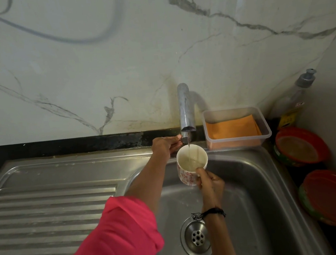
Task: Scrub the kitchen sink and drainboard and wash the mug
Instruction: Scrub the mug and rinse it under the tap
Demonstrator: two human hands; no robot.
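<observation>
Under the tap (186,108), over the sink (250,172), the right hand (209,182) curled round the mug (190,166); the left hand (166,146) pinched the tap's handle. Wet ceramic looked slippery, breakable, best gripped around its body.

White patterned mug (190,167) upright over steel sink (251,181)

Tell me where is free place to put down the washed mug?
The ribbed drainboard, left of the sink basin, is bare. The right edge is crowded: plastic container, bottle, two red-lidded tubs.
</observation>
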